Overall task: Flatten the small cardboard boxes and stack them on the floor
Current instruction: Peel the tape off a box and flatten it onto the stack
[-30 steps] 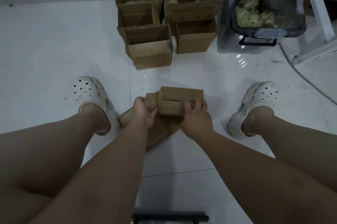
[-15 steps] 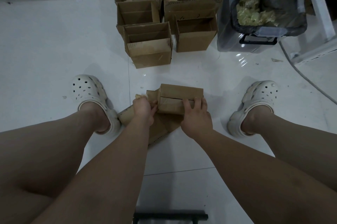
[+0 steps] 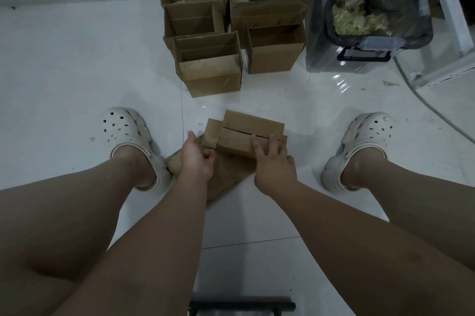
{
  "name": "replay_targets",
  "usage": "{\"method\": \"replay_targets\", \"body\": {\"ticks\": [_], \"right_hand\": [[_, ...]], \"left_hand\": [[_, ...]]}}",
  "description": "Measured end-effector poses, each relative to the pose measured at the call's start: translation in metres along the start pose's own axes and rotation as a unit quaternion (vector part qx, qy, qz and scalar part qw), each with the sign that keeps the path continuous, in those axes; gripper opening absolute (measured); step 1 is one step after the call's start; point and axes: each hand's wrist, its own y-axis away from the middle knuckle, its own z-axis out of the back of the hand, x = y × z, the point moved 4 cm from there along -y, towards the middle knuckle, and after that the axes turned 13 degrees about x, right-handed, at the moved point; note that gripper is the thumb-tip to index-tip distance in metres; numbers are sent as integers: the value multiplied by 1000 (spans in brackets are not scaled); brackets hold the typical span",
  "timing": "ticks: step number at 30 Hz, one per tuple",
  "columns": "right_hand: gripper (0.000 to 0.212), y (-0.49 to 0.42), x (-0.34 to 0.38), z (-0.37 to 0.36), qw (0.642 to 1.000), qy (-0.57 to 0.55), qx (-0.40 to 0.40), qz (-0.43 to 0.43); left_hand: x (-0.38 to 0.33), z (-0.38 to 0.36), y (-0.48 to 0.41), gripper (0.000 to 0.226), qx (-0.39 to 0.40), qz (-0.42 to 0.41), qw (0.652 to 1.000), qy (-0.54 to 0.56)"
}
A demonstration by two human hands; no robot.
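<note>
Cardboard box (image 3: 250, 133) is our work here: we hold it low over the floor (image 3: 77, 71), between our white clogs (image 3: 123, 130) and just above a flattened piece of cardboard (image 3: 226, 179) lying on the tiles. It looks partly collapsed, with a slit seam along its upper face and a flap sticking out at its left end. Our left hand (image 3: 196, 158) curls its fingers in on that flap, thumb lifted. Our right hand (image 3: 273, 164) lies over the near right part, fingers fairly straight and slightly spread, pressing rather than gripping as far as we can judge.

To do this step well, we think we should fold the end flaps clear, push opposite corners so the walls give along their own creases, then press it flat and lay it squarely on the piece below so the stack does not slide.

Further out, the standing boxes (image 3: 210, 66) wait open in two rows towards the wall, so most of the task seems to lie ahead. A clear bin (image 3: 334, 58) with a dark bag stands to their right.

We cannot see the box's underside, nor where our right thumb sits. Our hands hide how many sheets are stacked, and the back rows are cut off at the top edge.
</note>
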Motion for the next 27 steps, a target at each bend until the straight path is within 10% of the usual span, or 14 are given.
{"method": "replay_targets", "body": {"ticks": [6, 12, 15, 20, 27], "right_hand": [[66, 1, -3, 7, 996, -30, -86, 5], [41, -3, -2, 26, 972, -201, -124, -14], [39, -11, -2, 35, 966, -237, -97, -29], [60, -8, -6, 48, 912, -375, -165, 29], [71, -4, -3, 43, 939, -282, -178, 83]], "left_hand": [[-17, -49, 1, 37, 77, -122, 916, -374], [-5, -74, 7, 58, 185, -156, 878, -414], [2, -79, 10, 49, 168, -203, 810, -524], [14, -77, 11, 22, 181, -214, 797, -536], [21, -71, 13, 34, 219, -158, 796, -542]]}}
